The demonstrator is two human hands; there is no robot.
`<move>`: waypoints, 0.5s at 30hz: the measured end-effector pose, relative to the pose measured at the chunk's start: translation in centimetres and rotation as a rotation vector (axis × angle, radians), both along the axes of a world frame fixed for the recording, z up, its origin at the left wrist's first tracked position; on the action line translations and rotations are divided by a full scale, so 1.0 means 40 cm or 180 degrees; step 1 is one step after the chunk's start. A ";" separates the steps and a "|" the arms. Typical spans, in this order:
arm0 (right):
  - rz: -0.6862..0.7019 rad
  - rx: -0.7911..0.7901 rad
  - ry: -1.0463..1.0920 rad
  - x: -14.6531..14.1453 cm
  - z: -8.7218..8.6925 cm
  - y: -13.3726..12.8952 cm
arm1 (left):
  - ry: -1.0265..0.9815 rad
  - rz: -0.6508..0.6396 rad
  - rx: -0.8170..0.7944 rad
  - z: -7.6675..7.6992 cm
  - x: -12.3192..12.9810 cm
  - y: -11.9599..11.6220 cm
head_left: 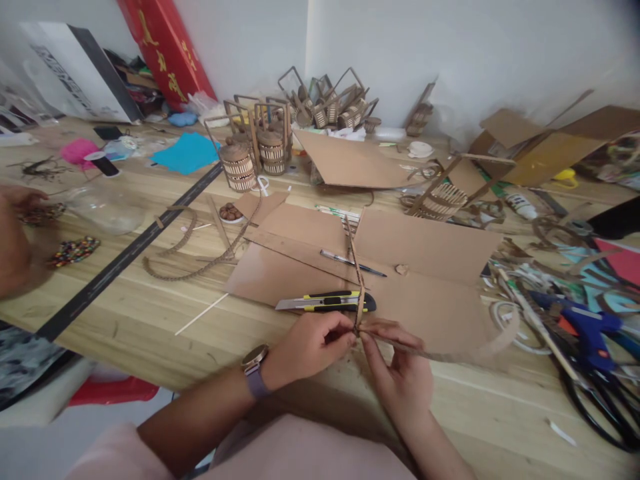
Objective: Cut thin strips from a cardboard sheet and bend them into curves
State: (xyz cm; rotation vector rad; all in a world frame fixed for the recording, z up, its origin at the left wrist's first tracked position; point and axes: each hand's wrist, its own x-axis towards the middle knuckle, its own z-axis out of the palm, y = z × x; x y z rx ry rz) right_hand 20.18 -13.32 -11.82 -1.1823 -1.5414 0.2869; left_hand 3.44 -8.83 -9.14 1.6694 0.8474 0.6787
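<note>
My left hand (pixel 313 341), with a watch on the wrist, pinches a narrow brown cardboard strip (pixel 361 300) at a joint or fold. Right beside it, my right hand (pixel 403 377) grips the same spot with thumb and fingers. One length of strip runs up and away from my fingertips; another curves out to the right past my right hand. Just beyond my left hand lies a yellow-and-black utility knife (pixel 320 302), blade pointing left, on a cardboard sheet (pixel 420 307). A pen (pixel 353 263) rests farther up on the cardboard.
Small lidded baskets (pixel 239 167) stand at the back. To the right are a blue glue gun (pixel 583 327), black-handled scissors (pixel 600 407) and scraps. A coiled strip (pixel 193 275) and a thin stick (pixel 201 315) lie left. Another person's arm (pixel 13 240) is at far left.
</note>
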 end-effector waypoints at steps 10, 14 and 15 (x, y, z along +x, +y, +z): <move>-0.0397 0.0088 -0.0856 -0.004 0.007 -0.003 | 0.0130 0.0098 0.0067 -0.008 0.000 0.003; -0.0420 -0.0169 -0.0909 -0.005 0.004 -0.008 | 0.0157 0.0109 0.0093 -0.009 -0.001 0.004; -0.0414 -0.0243 -0.0893 -0.005 0.005 -0.009 | 0.0170 0.0118 0.0106 -0.008 0.000 0.004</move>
